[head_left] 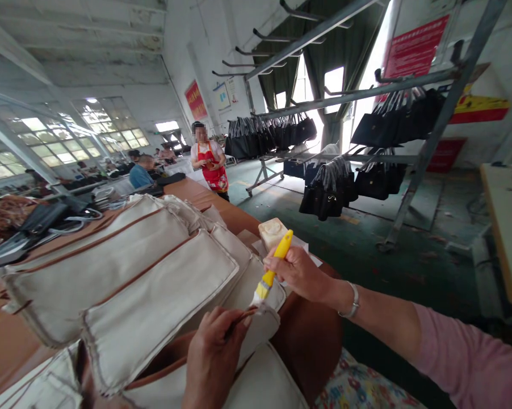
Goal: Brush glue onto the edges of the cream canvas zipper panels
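Note:
My right hand (301,274) grips a paintbrush (284,245) by its yellow handle. The bristles point down and meet the edge of a white bag piece with brown trim (260,326). That edge is pinched in my left hand (215,355), its fingers closed around the brown strip. More white bag pieces (162,301) lie overlapped in a pile to the left, brown strips showing between them. Just behind my right hand stands a square whitish container (273,232), its top partly visible; what is inside I cannot make out.
The pile rests on a brown-covered table (311,341). Black bags hang from a wheeled metal rack (409,199) at the right. A person in a red apron (211,165) stands beyond the table, with another in blue (141,173) farther left. Dark straps and bags (43,218) lie at the left.

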Demonstrator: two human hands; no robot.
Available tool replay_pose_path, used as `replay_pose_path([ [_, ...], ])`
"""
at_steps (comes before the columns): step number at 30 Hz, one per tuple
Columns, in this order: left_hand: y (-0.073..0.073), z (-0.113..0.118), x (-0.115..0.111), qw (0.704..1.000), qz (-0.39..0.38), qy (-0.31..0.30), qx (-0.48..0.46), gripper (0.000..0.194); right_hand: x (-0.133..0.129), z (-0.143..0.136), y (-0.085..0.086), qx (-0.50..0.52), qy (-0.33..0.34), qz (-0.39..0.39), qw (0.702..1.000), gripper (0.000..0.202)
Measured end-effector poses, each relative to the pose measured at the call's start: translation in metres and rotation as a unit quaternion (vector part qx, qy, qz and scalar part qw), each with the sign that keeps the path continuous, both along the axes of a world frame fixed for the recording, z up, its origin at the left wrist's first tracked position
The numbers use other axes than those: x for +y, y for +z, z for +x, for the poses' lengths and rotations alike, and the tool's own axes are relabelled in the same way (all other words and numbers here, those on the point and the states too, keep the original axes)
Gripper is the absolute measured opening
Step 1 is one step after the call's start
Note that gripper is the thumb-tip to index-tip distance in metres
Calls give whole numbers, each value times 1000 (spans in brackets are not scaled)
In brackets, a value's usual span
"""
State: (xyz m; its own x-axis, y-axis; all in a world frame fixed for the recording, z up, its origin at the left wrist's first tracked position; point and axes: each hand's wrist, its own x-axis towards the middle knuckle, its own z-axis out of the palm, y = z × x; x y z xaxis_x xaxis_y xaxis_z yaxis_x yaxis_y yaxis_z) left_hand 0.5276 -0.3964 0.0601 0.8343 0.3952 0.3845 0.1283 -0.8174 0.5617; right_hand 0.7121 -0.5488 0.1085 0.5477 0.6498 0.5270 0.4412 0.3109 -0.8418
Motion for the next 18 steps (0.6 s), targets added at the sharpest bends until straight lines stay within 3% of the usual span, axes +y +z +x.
replay_pose_path([
  [2,2,0,-1,1000,3,8,3,28,-5,-3,2,-7,3,-11,1000,28],
  [6,5,4,-3,1000,3,16,12,29,-5,-3,1,-12,-79,40,996,29],
  [10,7,3,-4,1000,-5,20,22,29,1,-6,-6,42,38,3,998,30],
  [12,15,0,-2,999,-28,25,21,31,-4,-5,-3,92,45,12,995,30],
  [15,50,-6,-1,989,-145,32,19,38,-23,4,13,169,-38,110,979,27],
  [18,112,-3,-4,954,-297,20,-27,42,-49,19,43,250,-53,234,938,17],
])
